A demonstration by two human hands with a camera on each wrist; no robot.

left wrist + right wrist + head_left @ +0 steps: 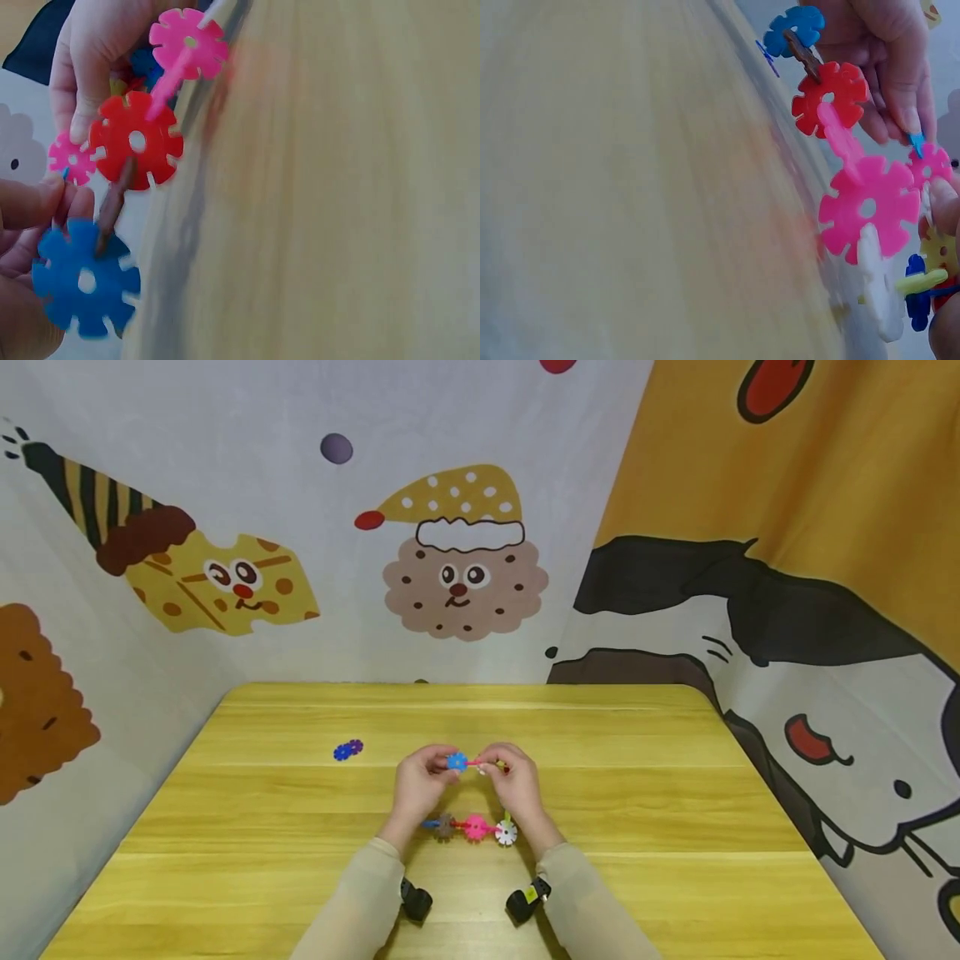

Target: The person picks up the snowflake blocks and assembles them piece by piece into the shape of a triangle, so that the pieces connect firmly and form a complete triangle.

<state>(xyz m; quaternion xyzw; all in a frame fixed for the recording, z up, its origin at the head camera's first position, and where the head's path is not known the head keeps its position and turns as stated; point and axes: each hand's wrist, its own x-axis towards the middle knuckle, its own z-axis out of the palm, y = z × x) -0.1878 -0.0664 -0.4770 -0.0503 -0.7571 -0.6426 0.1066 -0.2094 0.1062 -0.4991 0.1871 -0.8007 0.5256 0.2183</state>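
Observation:
My left hand pinches a light blue notched snowflake disc between thumb and fingers. Opposite it, my right hand pinches a small pink notched disc at the end of a linked chain. In the right wrist view the light blue disc sits right at the pink one's edge. Below the hands the chain runs on through a white disc, a larger pink disc, a red disc, a brown disc and a blue disc. Yellow and dark blue discs are partly hidden by my right hand.
A blue disc and a purple disc lie overlapping at the left on the wooden table. Cartoon-printed cloth hangs behind the table's far edge. Both wrists carry black cameras.

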